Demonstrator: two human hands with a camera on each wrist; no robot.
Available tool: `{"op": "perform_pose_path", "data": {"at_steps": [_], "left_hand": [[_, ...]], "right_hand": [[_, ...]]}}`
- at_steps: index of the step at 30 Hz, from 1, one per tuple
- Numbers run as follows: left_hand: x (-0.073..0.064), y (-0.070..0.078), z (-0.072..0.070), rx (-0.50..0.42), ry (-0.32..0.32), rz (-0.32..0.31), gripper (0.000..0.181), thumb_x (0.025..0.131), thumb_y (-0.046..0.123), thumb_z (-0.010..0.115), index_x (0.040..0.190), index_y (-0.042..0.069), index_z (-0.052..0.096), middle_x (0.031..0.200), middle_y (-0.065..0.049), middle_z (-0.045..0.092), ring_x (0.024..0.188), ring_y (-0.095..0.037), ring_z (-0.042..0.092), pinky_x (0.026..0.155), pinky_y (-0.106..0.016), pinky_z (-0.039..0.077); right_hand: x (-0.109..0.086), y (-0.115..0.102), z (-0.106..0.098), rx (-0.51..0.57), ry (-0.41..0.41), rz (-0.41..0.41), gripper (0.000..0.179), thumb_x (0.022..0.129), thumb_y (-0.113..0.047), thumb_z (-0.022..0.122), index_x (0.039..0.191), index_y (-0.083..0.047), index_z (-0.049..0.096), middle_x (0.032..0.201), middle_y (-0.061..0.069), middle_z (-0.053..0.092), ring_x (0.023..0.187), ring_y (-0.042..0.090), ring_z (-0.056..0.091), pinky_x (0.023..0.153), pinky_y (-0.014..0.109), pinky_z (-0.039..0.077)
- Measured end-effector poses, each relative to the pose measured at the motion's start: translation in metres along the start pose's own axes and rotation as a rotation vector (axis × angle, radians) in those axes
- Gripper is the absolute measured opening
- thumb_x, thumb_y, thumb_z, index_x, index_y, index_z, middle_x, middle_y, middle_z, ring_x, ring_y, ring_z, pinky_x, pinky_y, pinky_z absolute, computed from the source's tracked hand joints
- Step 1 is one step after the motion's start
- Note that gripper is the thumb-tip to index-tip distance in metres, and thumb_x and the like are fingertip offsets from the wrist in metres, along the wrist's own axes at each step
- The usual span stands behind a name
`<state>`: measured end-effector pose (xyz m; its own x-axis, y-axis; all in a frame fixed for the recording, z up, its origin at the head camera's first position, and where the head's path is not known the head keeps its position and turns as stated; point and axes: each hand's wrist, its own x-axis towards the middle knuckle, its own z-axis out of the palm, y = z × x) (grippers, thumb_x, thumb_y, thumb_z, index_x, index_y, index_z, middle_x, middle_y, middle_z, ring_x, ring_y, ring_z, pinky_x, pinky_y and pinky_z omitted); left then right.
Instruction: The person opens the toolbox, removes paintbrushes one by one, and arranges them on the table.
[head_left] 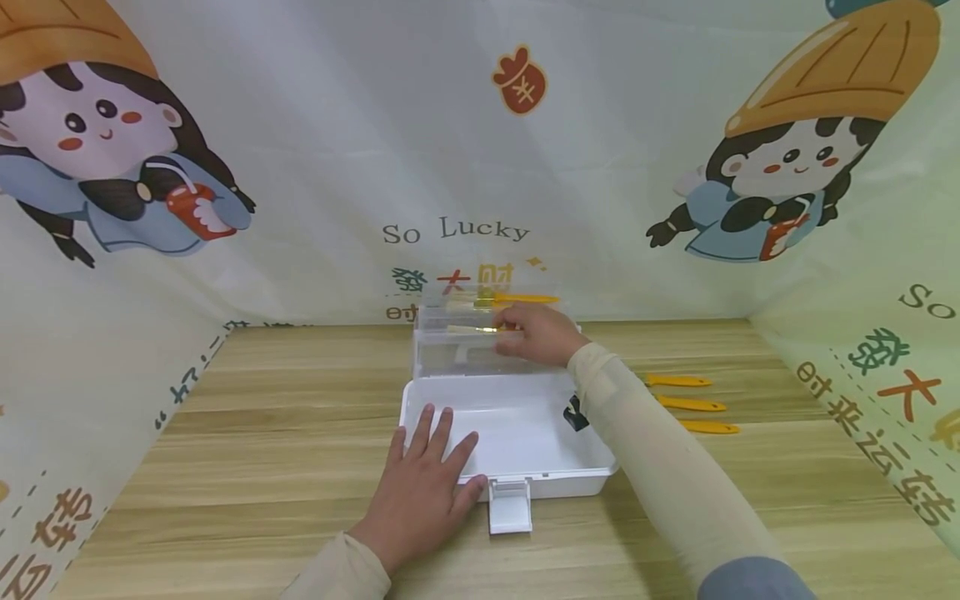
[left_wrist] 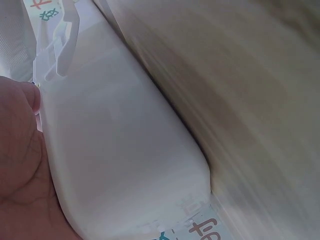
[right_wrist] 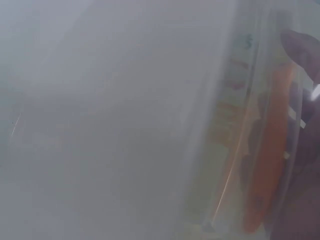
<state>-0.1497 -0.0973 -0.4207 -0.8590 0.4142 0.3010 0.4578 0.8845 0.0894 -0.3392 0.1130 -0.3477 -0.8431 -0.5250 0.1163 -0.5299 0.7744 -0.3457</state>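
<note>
A white plastic box [head_left: 517, 433] stands with its lid up and a clear tray [head_left: 442, 354] raised at its back. My left hand [head_left: 427, 487] rests with spread fingers on the box's front left corner; the left wrist view shows its palm against the box wall [left_wrist: 120, 135]. At the tray, my right hand [head_left: 542, 335] pinches a paintbrush [head_left: 472, 330], bristles pointing left, its handle mostly hidden by the fingers. Behind it, another yellow-handled paintbrush [head_left: 528, 297] lies in the upper part. The right wrist view is hazy, with an orange handle [right_wrist: 270, 155] behind clear plastic.
Several yellow-handled brushes, one with its handle [head_left: 693, 406] showing, lie on the wooden table [head_left: 300, 433] right of the box, partly behind the right forearm. A small black item [head_left: 576, 414] is at the box's right side. The front latch [head_left: 510, 508] hangs down. Printed cloth surrounds the table.
</note>
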Motion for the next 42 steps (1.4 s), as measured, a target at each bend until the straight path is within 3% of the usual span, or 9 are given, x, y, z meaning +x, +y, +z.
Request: {"op": "perform_pose_path", "data": {"at_steps": [5, 14, 22, 33, 42], "left_hand": [[-0.0002, -0.0002, 0.0004, -0.003, 0.007, 0.002, 0.054, 0.101, 0.051, 0.044, 0.140, 0.016, 0.057, 0.154, -0.022, 0.037, 0.147, -0.042, 0.021, 0.110, -0.065, 0.023], [-0.0007, -0.0003, -0.0010, -0.014, -0.017, 0.000, 0.055, 0.102, 0.051, 0.042, 0.142, 0.016, 0.056, 0.155, -0.023, 0.035, 0.147, -0.042, 0.019, 0.110, -0.065, 0.021], [-0.0007, 0.0006, -0.0019, -0.014, -0.032, -0.007, 0.055, 0.102, 0.051, 0.042, 0.142, 0.016, 0.056, 0.155, -0.022, 0.035, 0.147, -0.041, 0.018, 0.111, -0.065, 0.021], [-0.0004, -0.0002, -0.0018, -0.009, -0.015, 0.000, 0.055, 0.102, 0.051, 0.043, 0.141, 0.016, 0.056, 0.154, -0.022, 0.036, 0.147, -0.042, 0.020, 0.110, -0.065, 0.022], [-0.0012, 0.0005, -0.0038, -0.015, -0.022, 0.003, 0.055, 0.103, 0.051, 0.039, 0.142, 0.016, 0.055, 0.155, -0.023, 0.035, 0.147, -0.042, 0.019, 0.111, -0.064, 0.022]], "right_hand": [[0.0004, -0.0003, -0.0008, -0.012, -0.008, -0.005, 0.040, 0.092, -0.037, 0.070, 0.127, -0.019, 0.065, 0.122, -0.001, 0.065, 0.109, 0.018, 0.058, 0.099, 0.041, 0.045], [-0.0018, -0.0014, -0.0006, 0.058, 0.005, 0.029, 0.036, 0.093, -0.038, 0.069, 0.124, -0.020, 0.066, 0.115, -0.004, 0.065, 0.103, 0.017, 0.056, 0.094, 0.039, 0.047], [-0.0032, -0.0009, 0.0005, 0.154, 0.033, 0.061, 0.030, 0.097, -0.040, 0.062, 0.117, -0.020, 0.067, 0.100, -0.003, 0.063, 0.089, 0.020, 0.056, 0.079, 0.037, 0.048], [-0.0035, 0.0001, -0.0001, 0.215, 0.058, 0.064, 0.024, 0.098, -0.037, 0.062, 0.113, -0.018, 0.066, 0.094, 0.000, 0.060, 0.084, 0.021, 0.054, 0.073, 0.036, 0.046], [-0.0058, -0.0013, -0.0011, 0.239, 0.072, 0.075, 0.025, 0.096, -0.035, 0.066, 0.114, -0.018, 0.066, 0.098, 0.000, 0.061, 0.088, 0.021, 0.055, 0.077, 0.037, 0.047]]}}
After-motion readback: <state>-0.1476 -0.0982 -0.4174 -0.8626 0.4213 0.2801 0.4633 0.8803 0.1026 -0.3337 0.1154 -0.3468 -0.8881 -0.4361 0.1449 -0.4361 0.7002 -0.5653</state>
